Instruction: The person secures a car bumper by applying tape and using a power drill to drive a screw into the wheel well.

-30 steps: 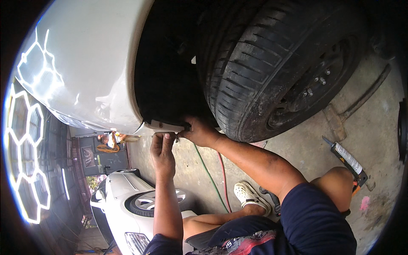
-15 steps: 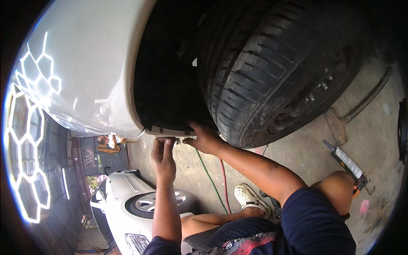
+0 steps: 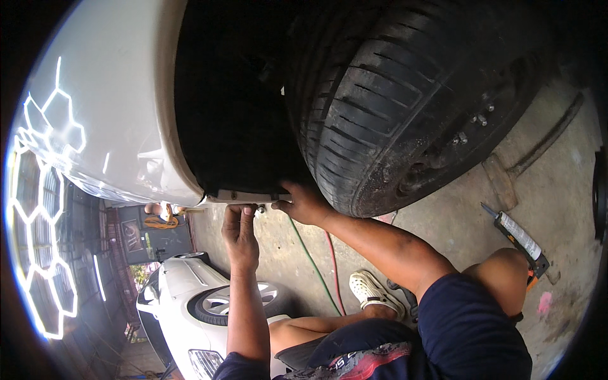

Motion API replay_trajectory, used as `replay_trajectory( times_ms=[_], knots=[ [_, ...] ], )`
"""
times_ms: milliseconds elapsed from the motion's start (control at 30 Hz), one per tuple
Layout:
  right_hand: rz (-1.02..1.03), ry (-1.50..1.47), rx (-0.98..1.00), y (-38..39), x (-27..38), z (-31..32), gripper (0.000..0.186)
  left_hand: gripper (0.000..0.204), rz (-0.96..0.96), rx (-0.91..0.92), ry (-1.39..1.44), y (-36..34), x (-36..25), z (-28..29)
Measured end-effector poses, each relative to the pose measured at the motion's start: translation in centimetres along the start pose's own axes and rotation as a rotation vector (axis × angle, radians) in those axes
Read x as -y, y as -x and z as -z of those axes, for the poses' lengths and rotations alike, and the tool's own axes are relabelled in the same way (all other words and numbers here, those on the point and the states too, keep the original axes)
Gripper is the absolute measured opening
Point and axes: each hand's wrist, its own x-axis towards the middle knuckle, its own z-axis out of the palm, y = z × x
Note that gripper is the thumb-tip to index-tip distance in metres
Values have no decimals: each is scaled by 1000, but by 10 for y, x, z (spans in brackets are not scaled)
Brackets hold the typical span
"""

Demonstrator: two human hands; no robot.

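Observation:
The white car's wheel arch (image 3: 168, 130) opens above me, with a black tire (image 3: 386, 114) standing in it. Below the dark opening runs a light strip (image 3: 244, 197), the lower edge of the bodywork. My left hand (image 3: 241, 237) is closed just under this strip, thumb against curled fingers. A small shiny metal piece (image 3: 261, 208) shows at its fingertips; its kind is too small to tell. My right hand (image 3: 307, 204) pinches the strip's end close to the tire, thumb below and fingers above, partly hidden in shadow.
A long-handled hammer (image 3: 503, 180) and a caulking gun (image 3: 519, 237) lie on the concrete floor at right. Green hose (image 3: 310, 259) and red hose (image 3: 334, 269) cross beneath my arms. Another white car (image 3: 183, 297) stands at left; a person (image 3: 163, 210) is farther back.
The car's arch and the tire sit slightly farther left in view. My left hand has shifted slightly left and stays under the strip; my right hand keeps its hold.

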Motion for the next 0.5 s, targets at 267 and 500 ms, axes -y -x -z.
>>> replay_trajectory(
  times_ms=[267,500],
  knots=[
    [100,90,-114,3,27,17,37,19,-39,-45,-30,3,4,5],
    [-244,342,256,-14,45,21,34,17,75,-90,56,11,51,9]
  ],
)
